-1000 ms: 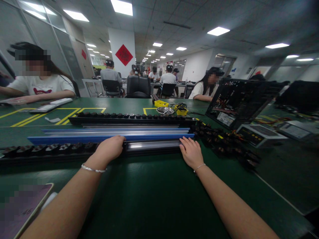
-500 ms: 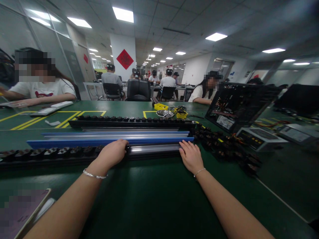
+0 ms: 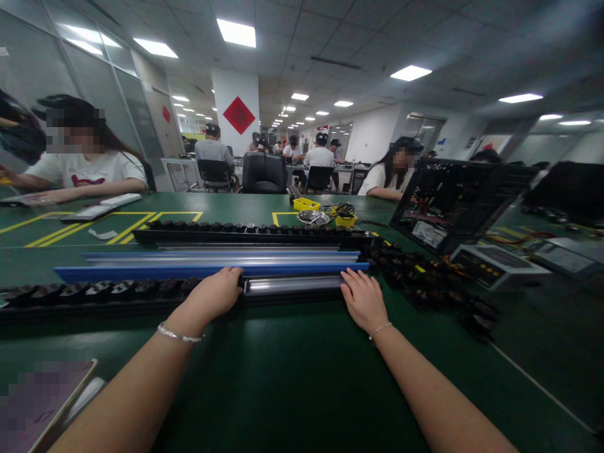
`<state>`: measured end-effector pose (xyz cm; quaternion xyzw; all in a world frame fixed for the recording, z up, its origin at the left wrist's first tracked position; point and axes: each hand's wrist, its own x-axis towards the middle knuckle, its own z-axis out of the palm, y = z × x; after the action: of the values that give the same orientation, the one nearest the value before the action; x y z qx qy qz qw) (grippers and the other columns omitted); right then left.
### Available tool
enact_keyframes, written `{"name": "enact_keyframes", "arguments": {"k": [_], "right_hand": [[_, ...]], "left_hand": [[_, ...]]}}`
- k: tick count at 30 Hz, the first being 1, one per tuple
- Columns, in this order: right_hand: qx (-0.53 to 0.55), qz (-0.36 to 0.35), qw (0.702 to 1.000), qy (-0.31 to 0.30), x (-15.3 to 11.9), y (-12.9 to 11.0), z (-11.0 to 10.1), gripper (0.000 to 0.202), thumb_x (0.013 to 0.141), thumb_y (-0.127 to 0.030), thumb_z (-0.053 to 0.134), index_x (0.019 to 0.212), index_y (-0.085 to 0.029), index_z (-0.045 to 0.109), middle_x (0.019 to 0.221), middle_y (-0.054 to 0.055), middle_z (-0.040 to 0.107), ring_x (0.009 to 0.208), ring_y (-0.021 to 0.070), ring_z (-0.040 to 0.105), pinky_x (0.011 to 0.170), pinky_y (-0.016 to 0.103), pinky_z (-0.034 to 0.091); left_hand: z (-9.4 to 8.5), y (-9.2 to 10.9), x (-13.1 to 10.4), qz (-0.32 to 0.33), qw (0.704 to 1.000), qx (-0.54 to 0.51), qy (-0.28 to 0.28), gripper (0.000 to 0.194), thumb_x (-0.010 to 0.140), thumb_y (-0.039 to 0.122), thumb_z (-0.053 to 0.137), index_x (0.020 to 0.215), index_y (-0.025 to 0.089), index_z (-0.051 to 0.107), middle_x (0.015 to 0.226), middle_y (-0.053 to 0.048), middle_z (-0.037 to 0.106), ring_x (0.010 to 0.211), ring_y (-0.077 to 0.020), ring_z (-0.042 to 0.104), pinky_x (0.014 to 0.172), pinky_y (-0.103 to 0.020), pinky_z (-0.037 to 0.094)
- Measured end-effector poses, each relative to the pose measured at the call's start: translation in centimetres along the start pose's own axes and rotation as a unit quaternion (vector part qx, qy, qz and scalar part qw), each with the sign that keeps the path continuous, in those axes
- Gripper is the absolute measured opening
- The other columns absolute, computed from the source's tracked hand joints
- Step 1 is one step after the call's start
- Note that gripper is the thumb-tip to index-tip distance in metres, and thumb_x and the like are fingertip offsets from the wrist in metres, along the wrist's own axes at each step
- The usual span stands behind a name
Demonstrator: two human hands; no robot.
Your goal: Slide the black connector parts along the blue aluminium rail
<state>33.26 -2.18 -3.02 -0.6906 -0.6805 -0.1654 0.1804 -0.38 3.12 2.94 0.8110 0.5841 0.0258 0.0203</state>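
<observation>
A long black rail (image 3: 292,297) lies across the table in front of me, with a shiny clear inner strip showing between my hands. Along its left part stands a row of black plug-like pieces (image 3: 121,289). My left hand (image 3: 219,294) is closed over the rail at the right end of this row; what its fingertips press on is hidden. Around the rail's right end my right hand (image 3: 365,299) is wrapped, thumb on the near side and fingers over the top. Just behind the rail lies a blue-edged clear channel (image 3: 212,269).
A second black rail (image 3: 255,236) with similar pieces lies farther back. A heap of black pieces (image 3: 425,277) is at right, by an open computer case (image 3: 453,201) and a power supply (image 3: 500,264). A phone-like object (image 3: 42,409) lies at lower left. Co-workers sit across the table.
The whole view has shifted slightly right and down. Both hands stay at the same places on the rail.
</observation>
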Motion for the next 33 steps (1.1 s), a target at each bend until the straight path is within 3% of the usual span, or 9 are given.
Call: {"name": "enact_keyframes", "arguments": {"k": [33], "right_hand": [[-0.001,0.003,1.000,-0.006,0.0,0.0,0.1,0.045,0.092,-0.038,0.027,0.126,-0.021,0.052,0.133,0.002,0.049,0.124,0.0250,0.039,0.103,0.045,0.025]], "left_hand": [[0.6,0.8,0.4,0.013,0.998,-0.052,0.025,0.042,0.079,0.027,0.047,0.119,0.016,0.051,0.121,-0.012,0.057,0.109,-0.0252,0.054,0.096,-0.036,0.039]]}}
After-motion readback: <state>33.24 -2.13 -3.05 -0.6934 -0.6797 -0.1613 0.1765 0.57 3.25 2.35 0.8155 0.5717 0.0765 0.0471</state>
